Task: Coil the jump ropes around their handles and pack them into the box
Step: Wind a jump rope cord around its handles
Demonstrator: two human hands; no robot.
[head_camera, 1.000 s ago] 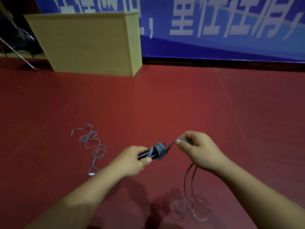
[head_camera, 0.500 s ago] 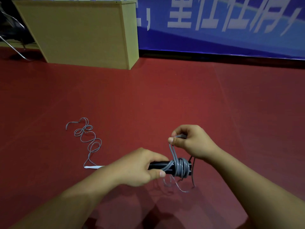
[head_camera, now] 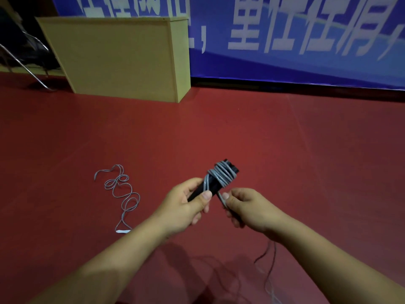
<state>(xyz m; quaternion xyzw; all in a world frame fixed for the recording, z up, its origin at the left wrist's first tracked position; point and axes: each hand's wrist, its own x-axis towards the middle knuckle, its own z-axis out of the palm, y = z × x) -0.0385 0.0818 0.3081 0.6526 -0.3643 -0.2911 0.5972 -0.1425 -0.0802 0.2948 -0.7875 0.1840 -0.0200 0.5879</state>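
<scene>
Above the smooth red floor (head_camera: pixel 285 150), two bare hands hold one jump rope up in the air. Its handle (head_camera: pixel 211 183) is black, round and long like a stick. Thin grey rope (head_camera: pixel 222 174) is wound around its top end in tight rings that look shiny and bumpy. The left hand (head_camera: pixel 186 207) is curled around the low part of the handle, with the thumb pressing on the side. That hand hides the bottom of the handle. The right hand (head_camera: pixel 247 207) pinches the loose rope between thumb and finger, just beside the handle. The rest of this rope hangs down behind the right arm and is dark and hard to see.

Off to the left, a second rope (head_camera: pixel 122 191) lies on the floor in curly loops, with a small white tip at its near end. A big flat tan box (head_camera: pixel 118 58) stands far back, by a blue banner (head_camera: pixel 306 40) with white letters cut off at the top.
</scene>
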